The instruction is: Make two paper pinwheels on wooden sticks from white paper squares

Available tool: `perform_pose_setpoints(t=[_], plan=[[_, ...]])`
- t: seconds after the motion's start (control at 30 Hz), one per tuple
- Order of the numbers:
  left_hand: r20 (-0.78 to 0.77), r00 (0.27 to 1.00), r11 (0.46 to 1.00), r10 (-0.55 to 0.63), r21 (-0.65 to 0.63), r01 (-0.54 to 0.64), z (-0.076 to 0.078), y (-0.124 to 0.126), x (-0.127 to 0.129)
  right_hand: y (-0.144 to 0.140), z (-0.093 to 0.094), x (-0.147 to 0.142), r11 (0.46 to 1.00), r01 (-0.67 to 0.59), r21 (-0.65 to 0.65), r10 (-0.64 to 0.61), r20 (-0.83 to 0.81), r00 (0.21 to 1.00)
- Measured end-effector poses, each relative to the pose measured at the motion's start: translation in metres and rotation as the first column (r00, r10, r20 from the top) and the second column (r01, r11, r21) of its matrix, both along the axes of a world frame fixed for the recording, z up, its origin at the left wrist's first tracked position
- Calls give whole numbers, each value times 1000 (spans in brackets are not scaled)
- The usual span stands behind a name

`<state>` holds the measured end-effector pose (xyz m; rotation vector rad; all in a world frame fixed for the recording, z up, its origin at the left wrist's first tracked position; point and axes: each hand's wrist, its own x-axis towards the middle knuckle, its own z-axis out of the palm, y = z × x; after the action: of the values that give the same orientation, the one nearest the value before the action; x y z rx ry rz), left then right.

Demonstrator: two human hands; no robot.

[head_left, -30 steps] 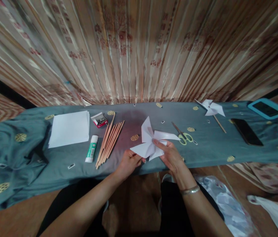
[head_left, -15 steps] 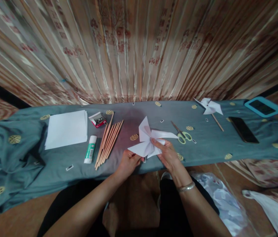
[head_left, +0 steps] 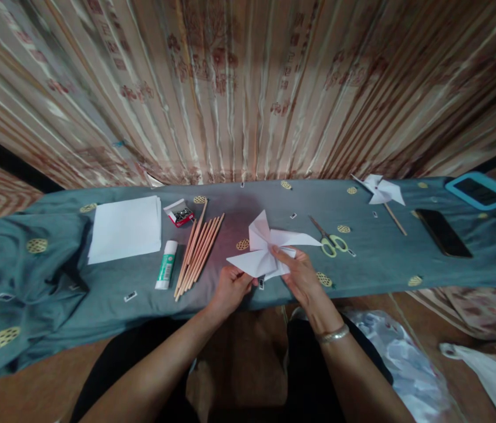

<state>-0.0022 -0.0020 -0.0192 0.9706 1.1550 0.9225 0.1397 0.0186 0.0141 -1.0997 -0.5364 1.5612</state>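
A white paper pinwheel [head_left: 260,261] is held above the front edge of the cloth-covered table, its blades folded toward the centre. My right hand [head_left: 303,276] pinches it from the right, thumb on top near the middle. My left hand [head_left: 231,289] is closed at its lower left edge, fingertips partly hidden under the paper. Just right of the pinwheel lie green-handled scissors [head_left: 333,245], blades pointing away to the left. Left of my hands rest several wooden sticks [head_left: 198,255], a glue stick [head_left: 166,265] and an open red-and-white box [head_left: 179,214] of small metal pieces.
A stack of white paper [head_left: 125,229] lies at the left. On the right are a finished-looking pinwheel on a stick [head_left: 380,191], a black phone [head_left: 444,233] and a blue-framed device [head_left: 480,191]. A curtain [head_left: 248,88] hangs behind the table; a plastic bag [head_left: 400,358] sits on the floor.
The view has shifted slightly, so the things on the table appear a little farther right. Both hands keep their hold on the pinwheel, with hardly any movement.
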Motion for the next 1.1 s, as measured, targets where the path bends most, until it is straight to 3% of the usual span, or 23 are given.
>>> perform_pose_setpoints(t=[0.5, 1.1], plan=[[34, 999, 1000, 23, -2, -23, 8, 1, 3, 4, 0, -7, 998, 70, -3, -70, 4, 998], [49, 998, 999, 50, -9, -50, 9, 2, 2, 5, 3, -9, 998, 53, 24, -52, -30, 998]])
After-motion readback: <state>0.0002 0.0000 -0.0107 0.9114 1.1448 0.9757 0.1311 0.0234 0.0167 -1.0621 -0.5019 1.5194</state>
